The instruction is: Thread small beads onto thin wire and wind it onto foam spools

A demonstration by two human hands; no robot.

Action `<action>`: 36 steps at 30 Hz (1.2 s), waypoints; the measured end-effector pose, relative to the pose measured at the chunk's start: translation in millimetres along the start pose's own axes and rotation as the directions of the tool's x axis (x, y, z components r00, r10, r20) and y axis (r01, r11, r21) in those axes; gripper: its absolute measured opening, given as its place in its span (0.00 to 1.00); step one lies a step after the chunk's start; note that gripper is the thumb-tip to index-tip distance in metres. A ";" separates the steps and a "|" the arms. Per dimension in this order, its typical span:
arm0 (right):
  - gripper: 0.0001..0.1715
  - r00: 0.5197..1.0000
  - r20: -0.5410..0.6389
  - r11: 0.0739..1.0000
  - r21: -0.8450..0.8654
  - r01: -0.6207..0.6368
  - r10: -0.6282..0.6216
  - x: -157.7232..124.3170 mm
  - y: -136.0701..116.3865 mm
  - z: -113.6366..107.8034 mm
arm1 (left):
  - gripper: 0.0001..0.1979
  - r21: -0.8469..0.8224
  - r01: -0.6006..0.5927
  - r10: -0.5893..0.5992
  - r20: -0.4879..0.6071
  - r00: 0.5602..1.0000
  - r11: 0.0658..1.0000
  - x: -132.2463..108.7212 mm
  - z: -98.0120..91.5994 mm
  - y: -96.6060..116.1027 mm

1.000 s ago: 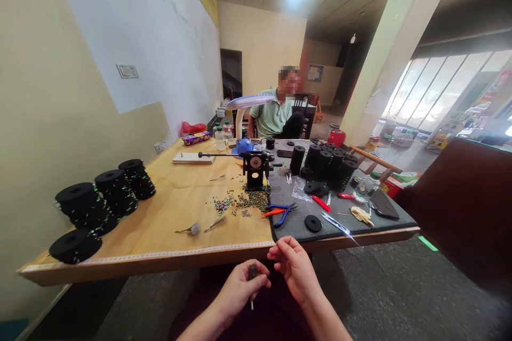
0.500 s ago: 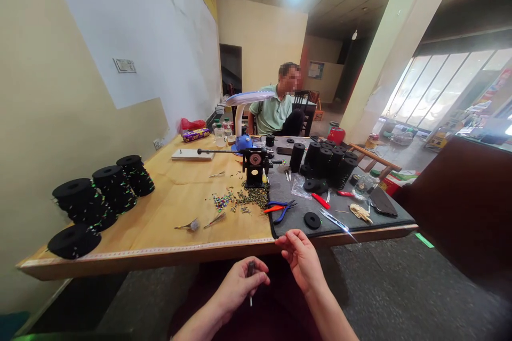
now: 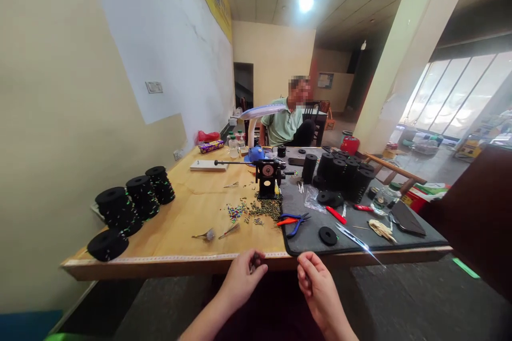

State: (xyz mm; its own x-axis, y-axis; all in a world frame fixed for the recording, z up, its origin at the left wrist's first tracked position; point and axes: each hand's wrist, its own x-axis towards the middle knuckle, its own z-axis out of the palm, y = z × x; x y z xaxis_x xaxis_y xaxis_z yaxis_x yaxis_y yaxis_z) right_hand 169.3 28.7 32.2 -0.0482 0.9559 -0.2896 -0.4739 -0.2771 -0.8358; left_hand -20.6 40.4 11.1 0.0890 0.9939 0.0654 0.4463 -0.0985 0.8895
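Note:
Both hands hover just below the wooden table's front edge. My left hand is closed in a pinch on a small dark object I cannot name, held near the edge. My right hand is beside it with fingers curled together; what it holds, if anything, is too small to see. On the table just beyond lie a scatter of small beads, blue-handled pliers, scissors and a black disc.
A black hand-crank winder stands mid-table. Black spools sit at the left, taller ones on the dark mat. A person in a green shirt sits at the far end, behind a desk lamp.
Both hands rose toward the table edge and closed in on each other. The right hand's fingers curled in. The camera view shifted left and down.

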 end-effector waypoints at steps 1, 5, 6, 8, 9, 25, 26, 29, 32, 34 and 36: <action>0.31 1.000 0.014 1.000 -0.008 -0.011 0.011 -1.2 3.8 -0.7 | 0.12 0.132 -0.027 0.031 -0.028 0.999 0.991 4.8 -7.0 3.2; 0.36 0.996 0.036 0.996 -0.047 -0.079 0.081 -3.4 22.5 -3.9 | 0.14 0.538 -0.048 0.091 -0.054 0.994 0.842 28.1 -23.1 18.7; 0.38 0.994 0.045 0.994 -0.052 -0.094 0.096 -3.1 26.9 -4.3 | 0.15 0.573 -0.039 0.088 -0.057 0.994 0.819 34.1 -23.5 21.5; 0.41 0.990 0.064 0.990 -0.073 -0.121 0.126 -2.2 33.8 -4.7 | 0.15 0.609 -0.038 0.089 -0.054 0.995 0.792 43.8 -22.3 24.7; 0.42 0.987 0.070 0.986 -0.092 -0.140 0.147 -1.9 36.0 -4.5 | 0.17 0.621 -0.047 0.097 -0.048 0.994 0.782 47.0 -22.0 25.5; 0.44 0.966 0.129 0.964 -0.174 -0.202 0.226 -6.7 46.0 -0.2 | 0.15 0.606 0.091 0.086 -0.257 0.963 0.791 55.9 -67.4 -8.8; 0.44 0.968 0.123 0.965 -0.172 -0.198 0.220 -7.0 45.9 -0.8 | 0.14 0.573 0.069 0.103 -0.262 0.960 0.817 53.4 -67.7 -6.0; 0.45 0.970 0.107 0.965 -0.173 -0.199 0.219 -9.9 45.1 -1.4 | 0.10 0.454 -0.027 0.149 -0.235 0.961 0.890 40.4 -66.7 4.3; 0.44 0.974 0.099 0.964 -0.190 -0.184 0.205 -14.4 45.4 0.6 | 0.07 0.202 -0.058 0.087 -0.140 0.986 0.978 20.8 -54.8 10.0; 0.41 0.978 0.109 0.969 -0.196 -0.152 0.176 -17.4 46.1 3.1 | 0.09 -0.157 0.045 -0.049 -0.023 0.999 0.987 5.5 -39.8 10.4; 0.39 0.981 0.125 0.970 -0.211 -0.122 0.150 -20.1 46.7 6.1 | 0.12 -0.377 0.161 -0.137 0.089 0.987 0.912 -9.9 -22.9 9.7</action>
State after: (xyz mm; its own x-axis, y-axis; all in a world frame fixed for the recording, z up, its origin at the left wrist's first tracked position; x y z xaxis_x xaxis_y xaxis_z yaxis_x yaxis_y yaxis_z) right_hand 142.9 -2.8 1.8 -0.2286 0.9080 -0.3511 -0.2683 -0.4055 -0.8738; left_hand -37.6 30.8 29.4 0.1066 0.9895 -0.0975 0.0853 0.0886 0.9924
